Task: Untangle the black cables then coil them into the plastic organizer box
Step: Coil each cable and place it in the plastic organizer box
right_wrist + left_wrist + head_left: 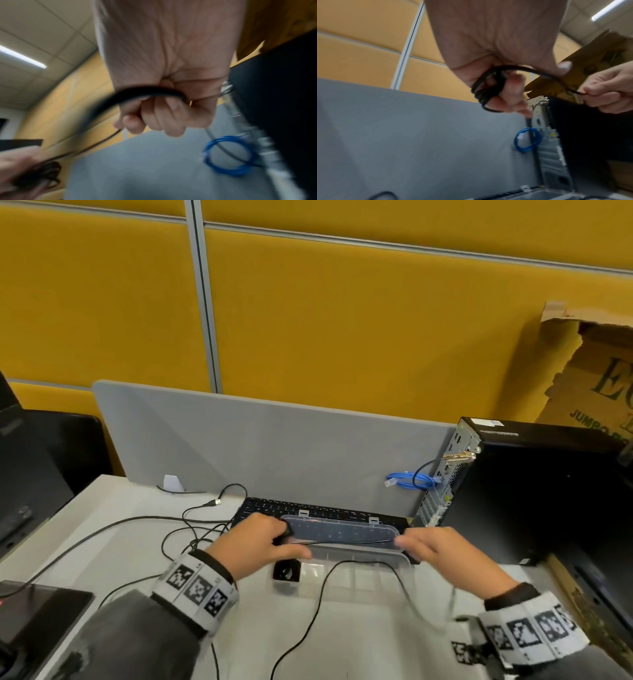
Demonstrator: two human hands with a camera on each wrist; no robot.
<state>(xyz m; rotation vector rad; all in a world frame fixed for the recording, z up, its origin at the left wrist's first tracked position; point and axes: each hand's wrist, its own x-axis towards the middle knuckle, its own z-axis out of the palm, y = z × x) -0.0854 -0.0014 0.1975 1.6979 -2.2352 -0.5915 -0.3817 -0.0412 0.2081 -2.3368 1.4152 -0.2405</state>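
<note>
My left hand (270,539) holds a small coil of black cable (485,89) wound round its curled fingers, just above the open clear plastic organizer box (404,561). From the coil a taut stretch of the same cable (342,541) runs right to my right hand (416,542), which pinches it (149,92) in curled fingers. The free length (318,604) droops from the right hand in a loop over the box front and trails off the desk's near edge. More black cables (191,534) lie tangled on the desk to the left. The box lid (342,527) stands up against a keyboard.
A black keyboard (274,506) sits behind the box, before a grey divider (274,440). A black computer tower (534,487) with a coiled blue cable (407,481) stands at the right. Black monitors (37,467) and a dark device (41,611) crowd the left.
</note>
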